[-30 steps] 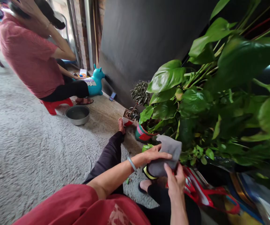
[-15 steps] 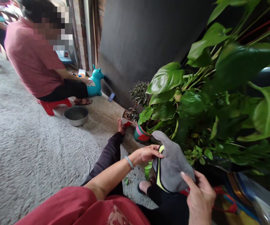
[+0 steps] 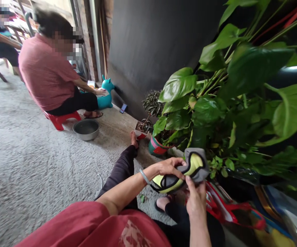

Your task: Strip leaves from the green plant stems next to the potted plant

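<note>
1 gray-yellow cloth, pinched in left grip and right grip, extending past both

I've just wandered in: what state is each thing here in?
Grey-and-yellow cloth: bent and bunched, held up.
Left hand: grip closed on the cloth.
Right hand: grip closed on the cloth.
Bracelet: worn on the left wrist.
Metal basin: upright on the floor; contents unclear.
Red stool: upright, occupied.
Turquoise animal toy: upright.
Green pot: upright, planted.
</note>
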`<action>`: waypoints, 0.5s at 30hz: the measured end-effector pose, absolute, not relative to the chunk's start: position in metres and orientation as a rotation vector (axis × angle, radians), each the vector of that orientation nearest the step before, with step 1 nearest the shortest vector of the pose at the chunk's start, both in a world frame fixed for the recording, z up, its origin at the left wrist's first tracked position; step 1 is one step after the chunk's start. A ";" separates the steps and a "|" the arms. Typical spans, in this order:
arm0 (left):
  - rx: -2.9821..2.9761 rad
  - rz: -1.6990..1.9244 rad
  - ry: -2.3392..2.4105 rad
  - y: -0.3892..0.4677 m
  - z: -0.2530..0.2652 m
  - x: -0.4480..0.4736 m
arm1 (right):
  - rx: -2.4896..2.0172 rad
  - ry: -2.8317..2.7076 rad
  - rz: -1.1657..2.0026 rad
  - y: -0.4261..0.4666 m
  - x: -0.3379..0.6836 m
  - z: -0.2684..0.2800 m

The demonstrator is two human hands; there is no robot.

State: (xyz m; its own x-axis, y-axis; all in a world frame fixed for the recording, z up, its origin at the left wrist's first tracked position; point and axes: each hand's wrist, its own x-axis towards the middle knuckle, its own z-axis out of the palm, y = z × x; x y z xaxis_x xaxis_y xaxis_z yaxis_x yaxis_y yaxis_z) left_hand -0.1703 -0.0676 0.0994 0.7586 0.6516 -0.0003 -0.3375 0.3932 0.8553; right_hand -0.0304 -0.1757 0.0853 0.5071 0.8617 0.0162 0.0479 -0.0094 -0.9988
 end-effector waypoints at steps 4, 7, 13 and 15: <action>0.958 0.556 0.383 -0.069 0.107 -0.176 | -1.429 -0.635 0.831 -0.179 -0.026 0.078; 0.896 0.533 0.392 -0.071 0.109 -0.175 | -1.421 -0.532 0.792 -0.184 -0.012 0.078; 1.082 0.534 0.376 -0.082 0.115 -0.162 | -1.274 -0.495 0.923 -0.192 -0.010 0.095; 1.362 0.631 0.375 -0.088 0.119 -0.158 | -1.182 -0.449 1.004 -0.192 -0.020 0.097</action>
